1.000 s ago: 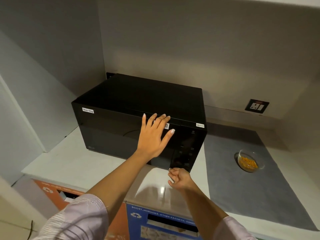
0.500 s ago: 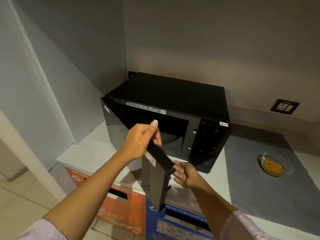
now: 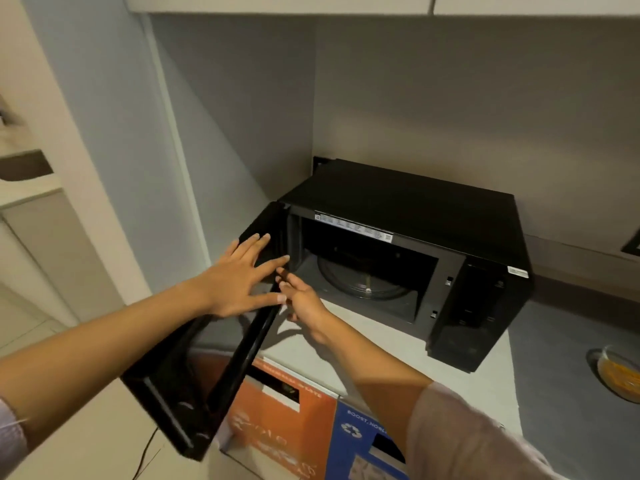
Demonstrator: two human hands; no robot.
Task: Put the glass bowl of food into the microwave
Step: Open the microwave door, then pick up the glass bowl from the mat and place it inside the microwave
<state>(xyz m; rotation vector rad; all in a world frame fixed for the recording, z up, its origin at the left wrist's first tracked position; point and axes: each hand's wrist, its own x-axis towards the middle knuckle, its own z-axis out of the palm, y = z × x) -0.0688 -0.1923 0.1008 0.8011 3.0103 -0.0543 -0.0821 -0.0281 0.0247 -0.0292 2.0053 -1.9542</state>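
The black microwave (image 3: 408, 199) stands on the counter with its door (image 3: 194, 368) swung wide to the left. Inside, the glass turntable (image 3: 360, 282) is bare. My left hand (image 3: 239, 275) lies flat with spread fingers on the outer face of the door. My right hand (image 3: 304, 303) is just in front of the cavity's lower left corner, fingers loosely extended near the door's edge, holding nothing. The glass bowl of yellow food (image 3: 620, 375) sits on a grey mat at the far right, partly cut off by the frame edge and well away from both hands.
The grey mat (image 3: 554, 375) covers the white counter (image 3: 363, 348) right of the microwave. Orange (image 3: 277, 427) and blue (image 3: 367, 441) recycling bins stand below the counter's front edge. A side wall rises left of the door. A wall socket (image 3: 632, 245) is at the right edge.
The door went from shut to fully swung left. My left hand moved from gripping its edge to lying flat on its face. The view shifted left, pushing the bowl to the right edge.
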